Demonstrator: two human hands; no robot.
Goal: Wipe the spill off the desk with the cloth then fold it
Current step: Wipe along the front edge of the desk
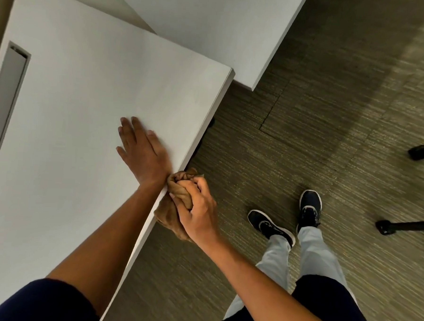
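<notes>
Head view: our left hand (142, 151) lies flat, fingers straight, on the desk (86, 92) near its edge, likely to brace us. Our right hand (196, 208) clutches the bunched cloth (179, 193) against that edge, probably catching the spill; no spill shows.

Left hand (142, 151) flat (right hand (196, 208) clenched)

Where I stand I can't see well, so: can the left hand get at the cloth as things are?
Probably yes. The left hand lies flat on the desk, its wrist right beside the cloth bunched in the right hand at the desk's edge; nothing lies between.
</notes>
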